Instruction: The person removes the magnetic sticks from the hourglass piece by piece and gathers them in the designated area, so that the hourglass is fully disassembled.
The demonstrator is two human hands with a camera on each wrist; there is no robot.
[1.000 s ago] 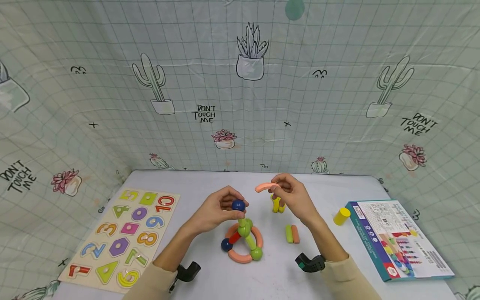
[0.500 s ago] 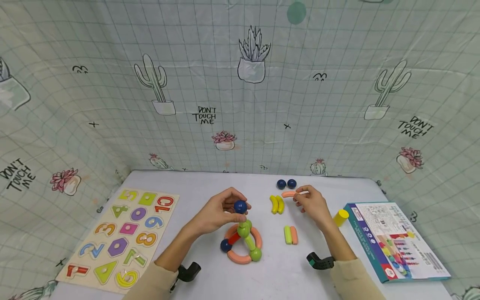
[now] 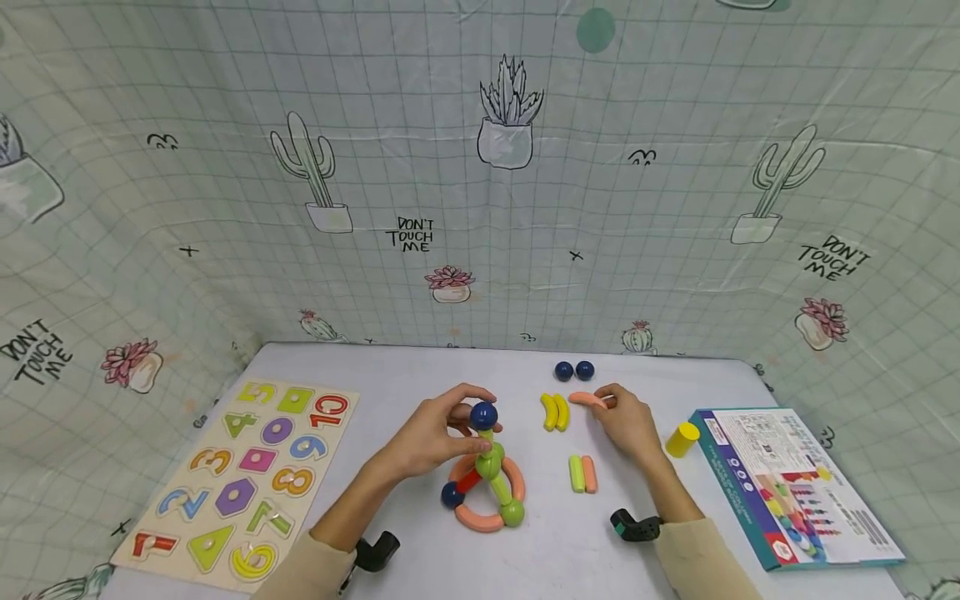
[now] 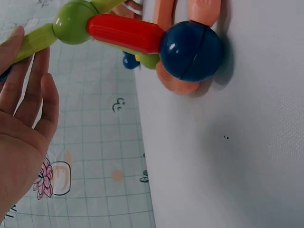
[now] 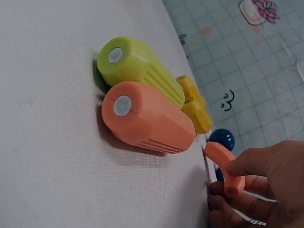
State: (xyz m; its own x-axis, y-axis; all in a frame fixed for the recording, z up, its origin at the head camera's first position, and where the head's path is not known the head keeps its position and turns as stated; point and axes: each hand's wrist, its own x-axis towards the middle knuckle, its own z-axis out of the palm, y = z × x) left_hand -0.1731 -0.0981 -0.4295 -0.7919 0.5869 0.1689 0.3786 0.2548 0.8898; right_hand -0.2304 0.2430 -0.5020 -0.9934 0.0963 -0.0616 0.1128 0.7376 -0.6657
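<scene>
My left hand (image 3: 471, 418) holds the dark blue ball (image 3: 483, 414) on top of a toy structure (image 3: 487, 487) of green sticks, orange arcs, a red stick (image 4: 126, 32) and a lower blue ball (image 4: 190, 50). In the left wrist view the palm (image 4: 23, 128) lies beside a green stick. My right hand (image 3: 604, 405) pinches an orange curved piece (image 3: 586, 399), low at the table beside two yellow curved pieces (image 3: 555, 411). The right wrist view shows the fingers (image 5: 256, 183) curled round that orange curved piece (image 5: 222, 168).
A green stick (image 3: 576, 472) and an orange stick (image 3: 590, 472) lie side by side near my right wrist. Two blue balls (image 3: 573, 371) sit further back. A yellow cylinder (image 3: 682, 438) and a toy box (image 3: 795, 483) are at the right, a number puzzle board (image 3: 240, 475) at the left.
My right hand has brought the orange curved piece down from the air to the table beside the yellow pieces, uncovering two blue balls. My left hand has stayed on the top ball.
</scene>
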